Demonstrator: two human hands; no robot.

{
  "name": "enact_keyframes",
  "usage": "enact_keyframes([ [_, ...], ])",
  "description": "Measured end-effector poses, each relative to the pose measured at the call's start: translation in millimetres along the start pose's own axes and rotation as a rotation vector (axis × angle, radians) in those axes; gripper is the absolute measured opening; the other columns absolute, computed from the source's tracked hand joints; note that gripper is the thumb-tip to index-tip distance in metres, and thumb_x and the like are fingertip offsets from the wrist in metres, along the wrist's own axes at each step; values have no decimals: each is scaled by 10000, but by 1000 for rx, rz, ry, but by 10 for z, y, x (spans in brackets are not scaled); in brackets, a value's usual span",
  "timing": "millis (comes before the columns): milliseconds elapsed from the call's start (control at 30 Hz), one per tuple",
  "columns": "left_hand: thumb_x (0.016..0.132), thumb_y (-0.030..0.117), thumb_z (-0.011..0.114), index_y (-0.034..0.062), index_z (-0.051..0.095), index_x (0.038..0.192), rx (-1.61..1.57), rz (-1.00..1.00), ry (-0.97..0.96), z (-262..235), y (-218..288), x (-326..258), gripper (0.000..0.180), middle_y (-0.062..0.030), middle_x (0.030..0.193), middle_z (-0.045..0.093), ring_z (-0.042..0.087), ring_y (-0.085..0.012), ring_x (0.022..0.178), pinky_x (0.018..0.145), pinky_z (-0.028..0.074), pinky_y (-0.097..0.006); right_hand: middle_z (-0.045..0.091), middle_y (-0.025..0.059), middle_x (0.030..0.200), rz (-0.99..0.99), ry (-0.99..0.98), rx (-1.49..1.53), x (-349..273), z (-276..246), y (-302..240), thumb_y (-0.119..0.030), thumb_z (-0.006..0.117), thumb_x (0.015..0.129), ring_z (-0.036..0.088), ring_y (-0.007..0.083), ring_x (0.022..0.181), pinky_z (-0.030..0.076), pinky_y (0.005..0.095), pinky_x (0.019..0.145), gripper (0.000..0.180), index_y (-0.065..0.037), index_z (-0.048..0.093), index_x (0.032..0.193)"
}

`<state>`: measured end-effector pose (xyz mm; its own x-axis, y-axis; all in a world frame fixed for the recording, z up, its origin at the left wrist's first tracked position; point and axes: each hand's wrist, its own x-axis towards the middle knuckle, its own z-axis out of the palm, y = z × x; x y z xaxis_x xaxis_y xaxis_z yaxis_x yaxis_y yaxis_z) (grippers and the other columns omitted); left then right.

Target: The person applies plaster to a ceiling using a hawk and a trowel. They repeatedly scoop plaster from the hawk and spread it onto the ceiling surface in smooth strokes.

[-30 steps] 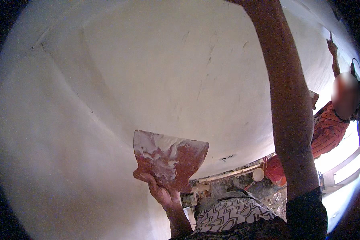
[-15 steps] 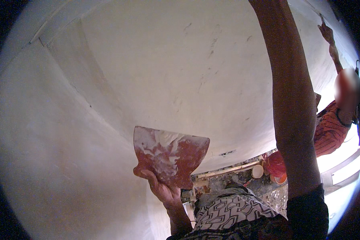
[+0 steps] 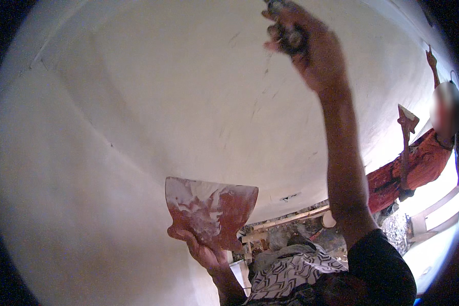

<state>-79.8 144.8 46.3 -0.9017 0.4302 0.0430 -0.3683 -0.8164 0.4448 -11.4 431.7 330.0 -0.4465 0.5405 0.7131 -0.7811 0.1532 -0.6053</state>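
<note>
Gripping a blurred tool [image 3: 289,31] overhead, right hand [image 3: 311,53]; left hand [image 3: 205,251] clutching smeared board [image 3: 210,210].

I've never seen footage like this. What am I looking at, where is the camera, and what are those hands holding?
There is no machine here: a person wears a wide fisheye camera on the head, so straight edges look curved. The view faces a pale plastered wall. The person's left hand holds up a flat reddish board smeared with white paste. The right hand is raised high near the wall and grips a small dark tool; its shape is too blurred to tell. Low in the picture is the person's patterned clothing. On the right, another person in an orange-red top also reaches up at the wall, holding a similar board.
</note>
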Motion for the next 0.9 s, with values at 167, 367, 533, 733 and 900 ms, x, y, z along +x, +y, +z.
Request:
enact_keyframes([
  [167, 932, 510, 493, 106, 319, 1440, 95, 7, -23, -37, -4, -47, 671, -86, 1442, 403, 407, -290, 1304, 1087, 346, -499, 526, 38, 711, -126, 287, -150, -4, -104, 499, -151, 527, 953, 541, 100, 557, 581, 327, 562, 349, 30, 502, 1250],
  [367, 929, 521, 489, 105, 300, 1442, 164, 87, 78, -2, 25, -92, 686, -96, 1445, 378, 395, -289, 1309, 1109, 325, -493, 522, 14, 689, -280, 482, -205, 252, -17, 659, -173, 518, 964, 499, 74, 518, 546, 284, 534, 423, -19, 438, 1350],
  [533, 957, 444, 487, 112, 343, 1429, 18, 52, 74, -133, 55, -98, 595, -110, 1442, 405, 385, -296, 1324, 1106, 324, -513, 533, 52, 768, -488, 459, -225, 475, -129, 934, -176, 504, 959, 538, 111, 628, 548, 280, 560, 491, -15, 378, 1405],
  [733, 958, 475, 466, 102, 366, 1415, -33, 54, 123, -12, 44, -103, 598, -109, 1433, 416, 411, -285, 1302, 1091, 351, -498, 531, 94, 856, -304, 490, -232, 472, 192, 883, -143, 467, 956, 560, 141, 725, 552, 281, 567, 435, 17, 398, 1355],
  [900, 974, 458, 446, 82, 382, 1404, -2, 73, 164, -107, 40, -98, 575, -118, 1402, 450, 439, -285, 1274, 1060, 391, -494, 476, 117, 948, -673, 448, -384, 629, 297, 1197, -142, 451, 959, 555, 157, 787, 563, 282, 578, 398, 54, 400, 1301],
])
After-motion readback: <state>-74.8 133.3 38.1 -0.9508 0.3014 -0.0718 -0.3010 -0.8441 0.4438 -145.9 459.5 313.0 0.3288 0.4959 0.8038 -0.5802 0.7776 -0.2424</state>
